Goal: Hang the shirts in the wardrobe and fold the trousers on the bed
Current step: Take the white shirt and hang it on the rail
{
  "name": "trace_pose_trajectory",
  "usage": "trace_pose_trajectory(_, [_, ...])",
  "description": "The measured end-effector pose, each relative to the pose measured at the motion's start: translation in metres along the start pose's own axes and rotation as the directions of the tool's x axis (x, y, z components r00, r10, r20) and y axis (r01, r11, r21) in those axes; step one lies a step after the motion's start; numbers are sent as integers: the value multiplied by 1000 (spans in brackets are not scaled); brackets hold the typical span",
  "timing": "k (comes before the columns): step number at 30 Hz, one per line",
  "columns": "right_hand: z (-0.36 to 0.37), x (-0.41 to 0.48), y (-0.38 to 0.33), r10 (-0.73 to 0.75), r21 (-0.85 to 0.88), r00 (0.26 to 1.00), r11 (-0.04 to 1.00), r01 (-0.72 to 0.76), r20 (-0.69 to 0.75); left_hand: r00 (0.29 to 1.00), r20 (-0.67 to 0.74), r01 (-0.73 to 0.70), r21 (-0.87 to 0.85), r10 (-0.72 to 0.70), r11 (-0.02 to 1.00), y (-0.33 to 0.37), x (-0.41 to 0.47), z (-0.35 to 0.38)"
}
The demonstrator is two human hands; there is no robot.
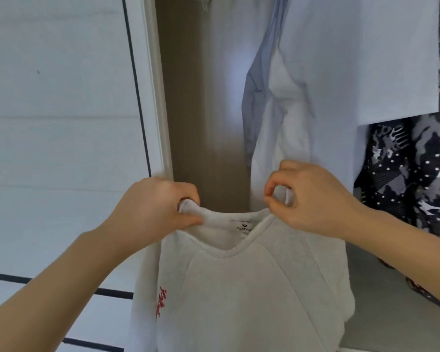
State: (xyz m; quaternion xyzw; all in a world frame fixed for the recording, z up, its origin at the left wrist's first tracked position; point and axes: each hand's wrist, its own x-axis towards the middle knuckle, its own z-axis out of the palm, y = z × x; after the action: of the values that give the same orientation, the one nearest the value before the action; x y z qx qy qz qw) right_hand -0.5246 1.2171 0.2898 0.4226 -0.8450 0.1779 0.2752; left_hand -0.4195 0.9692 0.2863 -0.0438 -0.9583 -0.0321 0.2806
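I hold a white sweatshirt [239,288] up by its collar in front of the open wardrobe [198,97]. A small label shows inside the neck and red lettering runs down its left sleeve. My left hand [158,207] grips the left side of the collar in a fist. My right hand [313,196] pinches the right side of the collar between thumb and fingers. The garment hangs down out of the frame. No hanger is visible in it.
Inside the wardrobe hang a pale blue shirt [259,85], a white garment [353,59] and a black-and-white patterned garment [422,174]. A white sliding door with a dark strip [61,97] fills the left. The wardrobe's floor [379,313] shows at lower right.
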Motion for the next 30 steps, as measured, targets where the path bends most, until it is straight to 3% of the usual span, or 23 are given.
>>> trace_pose_trajectory(2, [-7,-3,8,-86,-140,995,986,92,50,1000,2,23,116,-24,993,3,3,2])
trace_pose_trajectory(4, [-14,-9,16,-178,-228,981,955,190,73,997,-82,15,183,0,983,6,3,5])
trace_pose_trajectory(8, [-29,-18,30,-259,-278,962,921,272,84,976,-214,95,211,-49,973,23,-2,2])
trace_pose_trajectory(10, [-34,-22,35,-246,-313,964,912,266,102,977,-157,181,235,-147,955,36,-2,-2])
trace_pose_trajectory(13, [-46,-28,44,-233,-271,972,937,223,-8,952,-106,305,284,-286,909,52,-1,-14])
trace_pose_trajectory(17, [-72,-23,56,-163,-238,978,963,130,-127,859,-121,510,284,-497,812,67,6,-43])
trace_pose_trajectory(19, [-84,-18,60,-127,-227,980,970,90,-154,795,-71,606,119,-602,786,76,12,-59])
trace_pose_trajectory(21, [-94,-12,60,-126,-200,971,976,85,-202,724,23,673,-239,-689,699,86,18,-73])
trace_pose_trajectory(24, [-107,-3,61,-120,-155,957,985,81,-263,648,210,615,-712,-733,339,96,27,-88])
trace_pose_trajectory(26, [-116,3,61,-116,-138,948,987,78,-296,631,343,568,-815,-696,113,99,32,-97])
trace_pose_trajectory(27, [-120,6,63,-109,-143,946,987,68,-305,631,390,566,-823,-670,54,99,35,-102])
trace_pose_trajectory(30, [-133,18,74,-61,-135,933,991,14,-355,680,469,612,-786,-563,85,97,37,-119])
